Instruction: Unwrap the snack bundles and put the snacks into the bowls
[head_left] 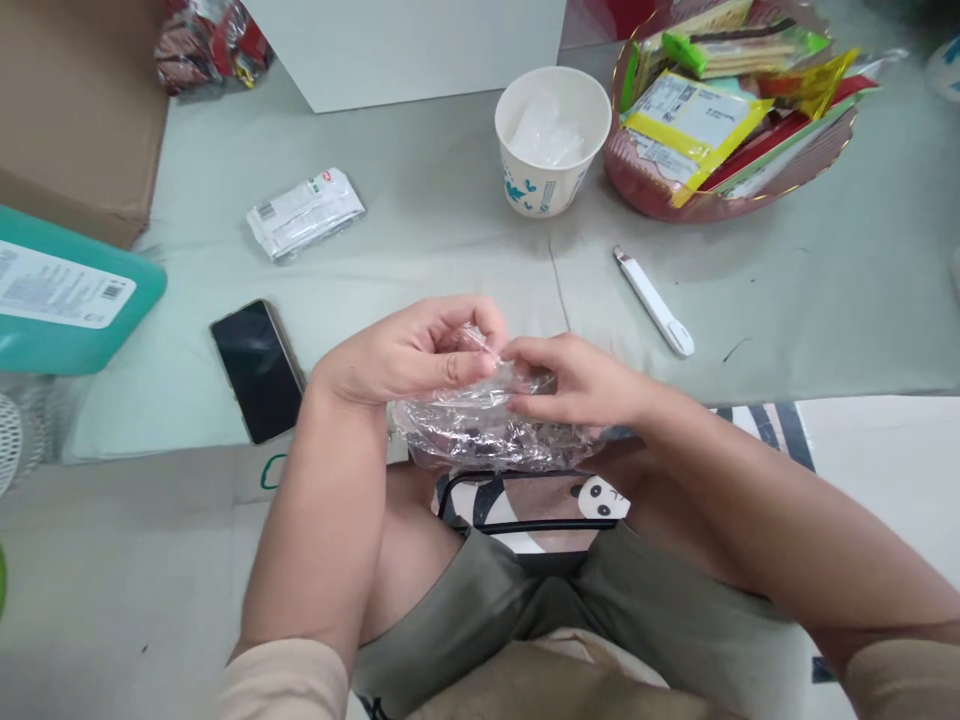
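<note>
Crinkled clear plastic wrap (487,430) hangs from both of my hands, just in front of the table edge and above my lap. My left hand (420,355) is closed, its thumb and index finger pinching the upper part of the plastic. Close beside it, my right hand (581,380) has its fingers and thumb on the same plastic, gripping its right side. Whether anything lies inside the plastic I cannot tell. Under it, between my legs, shows a black-edged item with a panda print (517,500).
On the pale green cloth (420,210) lie a phone (257,370), a white packet (306,212) and a white box cutter (654,302). Behind stand a paper cup (551,190) with plastic inside and a pink bowl (645,190) of snacks. A teal container (139,290) and cardboard box (75,130) stand left.
</note>
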